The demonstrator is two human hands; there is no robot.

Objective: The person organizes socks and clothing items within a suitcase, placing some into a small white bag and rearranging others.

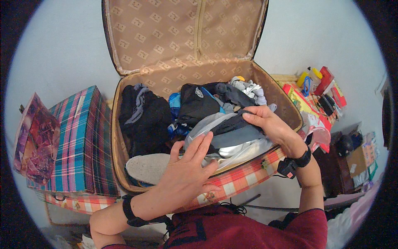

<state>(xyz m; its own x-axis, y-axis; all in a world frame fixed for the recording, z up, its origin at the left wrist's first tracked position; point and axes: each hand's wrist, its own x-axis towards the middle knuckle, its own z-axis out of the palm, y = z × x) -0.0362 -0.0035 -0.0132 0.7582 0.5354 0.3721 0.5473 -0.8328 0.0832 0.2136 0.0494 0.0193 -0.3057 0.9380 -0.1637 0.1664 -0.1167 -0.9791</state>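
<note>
An open suitcase [282,93] with a tan patterned lining holds folded and bunched clothes. At its front right lies a clear plastic bag [248,149] with dark and grey cloth in it. My right hand [275,126] pinches the bag's upper right edge between thumb and fingers. My left hand [190,162] has its fingers spread, the tips resting on the bag's left side. Left of that hand is a pale shoe sole [145,168], turned up. Black clothes [145,118] fill the left side, and a black garment with a small emblem [199,106] lies mid-case.
The suitcase lid [153,33] stands up against the wall. A plaid box or bag [78,137] and a purple-red glossy bag [37,141] stand at the left. Packages [298,99] and a yellow-lidded jar [315,74] sit at the right. Beneath is a checked cloth [232,182].
</note>
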